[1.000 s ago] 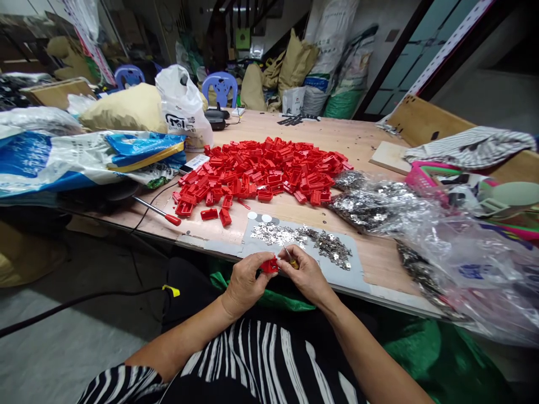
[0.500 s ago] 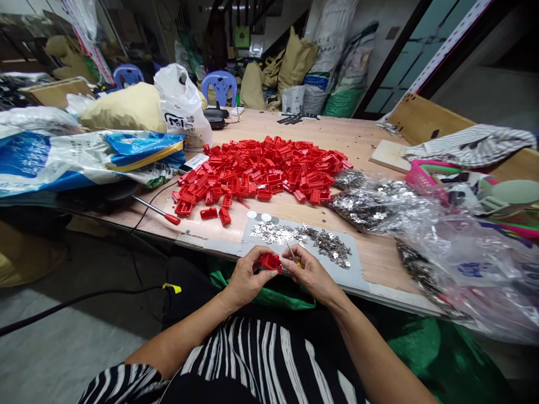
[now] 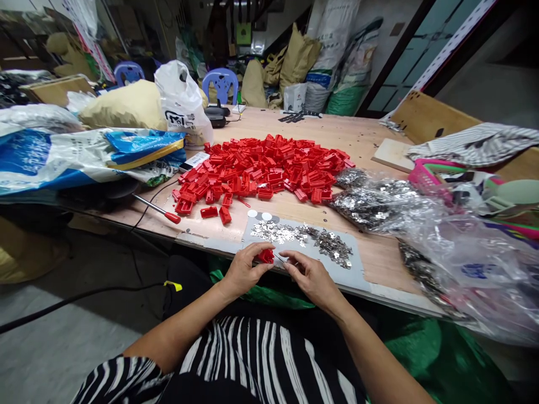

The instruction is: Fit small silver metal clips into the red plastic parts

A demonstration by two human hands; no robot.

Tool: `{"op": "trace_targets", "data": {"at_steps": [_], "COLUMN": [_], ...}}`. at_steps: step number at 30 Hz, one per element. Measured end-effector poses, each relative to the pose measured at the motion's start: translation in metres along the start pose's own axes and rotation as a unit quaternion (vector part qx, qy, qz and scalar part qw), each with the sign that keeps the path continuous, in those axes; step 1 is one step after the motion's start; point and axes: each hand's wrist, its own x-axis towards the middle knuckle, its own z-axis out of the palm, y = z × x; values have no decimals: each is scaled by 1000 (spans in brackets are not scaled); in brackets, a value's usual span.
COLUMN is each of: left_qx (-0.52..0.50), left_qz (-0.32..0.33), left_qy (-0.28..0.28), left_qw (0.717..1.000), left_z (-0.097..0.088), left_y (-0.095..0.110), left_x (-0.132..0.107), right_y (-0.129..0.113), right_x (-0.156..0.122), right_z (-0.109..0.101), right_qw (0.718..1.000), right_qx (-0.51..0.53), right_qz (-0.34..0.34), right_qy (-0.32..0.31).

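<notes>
My left hand [image 3: 245, 270] is closed around a small red plastic housing [image 3: 266, 256], pinched between thumb and fingers at the table's front edge. In my right hand [image 3: 306, 274] is a thin metal tool [image 3: 279, 257], its slim shaft pointing at the housing; its handle is hidden in the fingers. I cannot tell whether the tip touches the red plastic. Just beyond both hands, a grey mat [image 3: 356, 275] bears loose shiny metal pieces [image 3: 273, 232] and darker ones [image 3: 332, 247]. Farther back lies a large heap of similar red housings [image 3: 269, 168].
Clear plastic bags of metal pieces [image 3: 370, 205] lie to the right, near a pink basket [image 3: 425, 175]. A red-handled tool [image 3: 162, 212] sticks out at the left, beside printed sacks [image 3: 80, 157]. A white carrier bag [image 3: 183, 104] stands behind them. Green sacking [image 3: 269, 296] hangs below the table edge.
The red housing has turned and moved slightly left and up with my left hand. My right hand has drawn a little away from it, with the tool's shaft now lying flatter.
</notes>
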Motion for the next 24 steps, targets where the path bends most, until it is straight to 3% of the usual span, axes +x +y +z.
{"op": "trace_targets", "data": {"at_steps": [3, 7, 15, 24], "left_qx": [101, 140, 131, 95], "left_qz": [60, 66, 52, 37], "left_qy": [-8, -36, -57, -55], "left_qw": [993, 987, 988, 993], "left_z": [-4, -7, -11, -12], "left_y": [-5, -11, -16, -15], "left_x": [5, 12, 17, 19], "right_y": [-4, -5, -2, -3], "right_x": [1, 4, 7, 9], "right_z": [3, 4, 7, 5], "right_qw": [999, 997, 992, 993], "right_qx": [-30, -61, -114, -98], "right_qz": [-13, -35, -61, -61], "right_qy": [14, 12, 1, -15]}}
